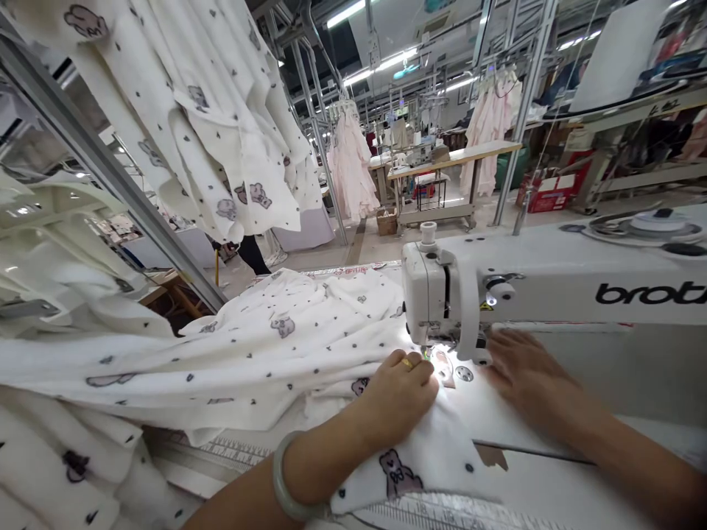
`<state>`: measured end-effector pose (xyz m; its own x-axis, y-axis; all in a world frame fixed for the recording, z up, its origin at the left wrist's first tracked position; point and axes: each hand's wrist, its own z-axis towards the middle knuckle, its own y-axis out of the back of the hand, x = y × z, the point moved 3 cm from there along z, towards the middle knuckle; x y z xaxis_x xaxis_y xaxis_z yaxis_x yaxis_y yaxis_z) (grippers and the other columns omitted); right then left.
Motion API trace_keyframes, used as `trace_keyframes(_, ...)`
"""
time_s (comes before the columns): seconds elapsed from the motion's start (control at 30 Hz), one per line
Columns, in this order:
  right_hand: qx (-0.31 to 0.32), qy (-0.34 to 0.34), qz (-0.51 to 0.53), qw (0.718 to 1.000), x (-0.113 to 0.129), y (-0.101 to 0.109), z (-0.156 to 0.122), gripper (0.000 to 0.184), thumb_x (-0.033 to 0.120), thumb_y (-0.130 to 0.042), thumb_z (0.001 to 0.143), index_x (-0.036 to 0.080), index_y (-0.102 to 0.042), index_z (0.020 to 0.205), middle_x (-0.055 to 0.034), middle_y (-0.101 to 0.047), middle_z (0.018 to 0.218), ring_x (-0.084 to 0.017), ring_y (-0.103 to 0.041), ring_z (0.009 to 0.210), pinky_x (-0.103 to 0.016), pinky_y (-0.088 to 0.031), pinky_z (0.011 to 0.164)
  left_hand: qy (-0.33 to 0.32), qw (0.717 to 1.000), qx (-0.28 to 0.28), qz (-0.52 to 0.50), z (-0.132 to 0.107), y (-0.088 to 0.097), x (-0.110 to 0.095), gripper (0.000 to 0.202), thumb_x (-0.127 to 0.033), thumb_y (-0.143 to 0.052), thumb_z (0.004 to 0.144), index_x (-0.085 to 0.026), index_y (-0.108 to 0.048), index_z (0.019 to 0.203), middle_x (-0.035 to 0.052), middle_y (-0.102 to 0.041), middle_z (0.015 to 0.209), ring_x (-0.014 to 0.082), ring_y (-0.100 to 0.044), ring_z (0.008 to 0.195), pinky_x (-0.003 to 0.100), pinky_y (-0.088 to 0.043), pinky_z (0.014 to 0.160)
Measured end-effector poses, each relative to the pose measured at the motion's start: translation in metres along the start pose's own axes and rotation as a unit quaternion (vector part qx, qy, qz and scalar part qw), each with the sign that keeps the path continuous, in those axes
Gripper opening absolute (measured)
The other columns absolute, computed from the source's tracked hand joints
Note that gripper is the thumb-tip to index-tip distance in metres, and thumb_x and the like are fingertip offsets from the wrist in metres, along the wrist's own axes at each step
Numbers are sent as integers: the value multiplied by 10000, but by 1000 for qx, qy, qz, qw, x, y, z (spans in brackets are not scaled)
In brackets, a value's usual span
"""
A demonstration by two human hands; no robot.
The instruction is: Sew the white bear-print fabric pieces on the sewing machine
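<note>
My left hand (401,390) is closed on white fabric (325,331) printed with small bears and dots, just in front of the needle area. The fabric spreads left across the table, and a flap of it hangs toward me below the hand. A white sewing machine (530,272) stands over the work, its lamp lighting the needle plate (446,366). Under the machine's arm, my right hand (530,375) lies on the bed with fingers stretched toward the needle, slightly blurred. It seems to hold nothing; its fingertips are partly hidden by the machine head.
More printed white cloth (210,118) hangs from a rail at upper left, beside a slanted metal post (110,169). A printed measuring scale (436,508) runs along the table's front edge. Behind are a wooden-edged workbench (453,158), pink garments (352,162) and a red box (546,193).
</note>
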<state>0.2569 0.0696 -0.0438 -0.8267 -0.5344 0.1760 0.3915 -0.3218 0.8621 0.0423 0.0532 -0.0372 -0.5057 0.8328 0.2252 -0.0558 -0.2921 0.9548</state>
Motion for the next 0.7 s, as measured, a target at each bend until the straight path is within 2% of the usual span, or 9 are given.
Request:
trace_keyframes(0.1,24,78,44,996,18,-4,-7,379,316,-354,1078,240,-700,941,-47,-680,781,-239,-638,784,-449,-487,874,9,1000,-12,-3,0,-1,-2,135,-19,-585,886,-144,-627,913,61,-636,959,217,-610,952,347,-485,926)
trace_keyframes(0.2,51,131,77,987,31,-7,-10,382,307,-304,1102,273,-682,1145,-35,-710,859,-229,-657,815,-456,-471,912,36,999,-8,-13,0,-3,-4,110,-48,-597,882,-140,-633,929,52,-627,916,219,-611,911,355,-494,889)
trace_keyframes(0.3,75,131,85,985,34,-8,-9,354,314,-322,1108,253,-670,1139,-52,-713,879,-248,-664,852,-480,-455,922,29,999,13,-1,1,-4,-6,111,-68,-581,900,-139,-635,966,60,-621,900,229,-613,908,367,-496,878)
trace_keyframes(0.5,58,117,86,988,31,-5,-9,311,312,-390,1088,234,-687,1130,-62,-705,898,-254,-650,872,-496,-444,940,36,999,19,-27,1,-4,2,261,-27,-513,905,-132,-622,1118,65,-653,942,220,-619,921,372,-498,920)
trace_keyframes(0.63,74,159,137,975,37,6,-13,286,269,-408,1088,230,-690,1120,-60,-708,1004,-224,-648,914,-487,-435,999,30,999,0,-29,-1,-8,4,247,-27,-505,911,-127,-620,1104,71,-667,972,222,-626,931,370,-490,932)
trace_keyframes(0.7,95,184,166,964,43,13,-14,260,244,-436,1080,220,-684,1156,-67,-707,1068,-220,-642,996,-461,-451,1013,31,999,-1,-38,-1,-9,5,223,-34,-510,917,-146,-618,1076,62,-674,991,215,-627,931,367,-486,946)
